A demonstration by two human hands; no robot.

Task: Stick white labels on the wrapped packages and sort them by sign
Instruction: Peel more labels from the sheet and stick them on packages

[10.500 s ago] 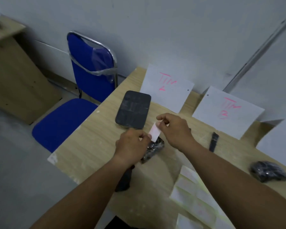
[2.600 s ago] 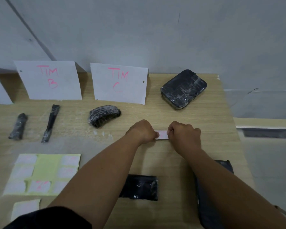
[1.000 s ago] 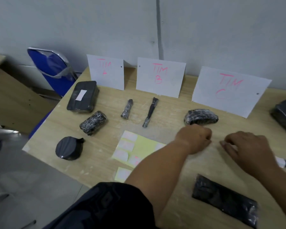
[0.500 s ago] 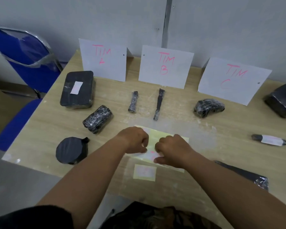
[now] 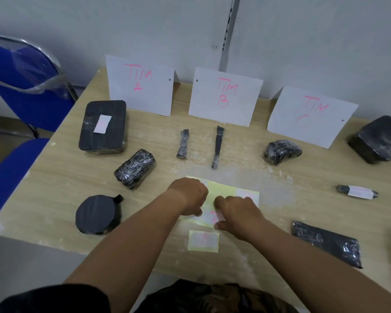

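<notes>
Both hands are over the yellow label sheet (image 5: 227,188) at the table's front middle. My left hand (image 5: 190,196), fingers curled, holds the sheet down at its left side. My right hand (image 5: 237,213) pinches at a white label with pink writing (image 5: 213,217) on the sheet. Signs TIM A (image 5: 140,84), TIM B (image 5: 225,96) and TIM C (image 5: 312,114) lean on the wall. A black box package (image 5: 113,141) with a white label lies before A. Two thin packages (image 5: 182,143) lie before B, a curved package (image 5: 281,151) before C. A labelled stick package (image 5: 357,192) lies at the right.
A wrapped lump (image 5: 134,168) and a round black package (image 5: 97,214) lie front left. A flat black package (image 5: 325,242) lies front right, a big one (image 5: 379,142) far right. A cut-off label piece (image 5: 203,241) lies near the front edge. A blue chair (image 5: 20,82) stands left.
The labelled stick package was set down at the right. Both hands then came back to the label sheet, and over the last half second they have stayed there, working at one label.
</notes>
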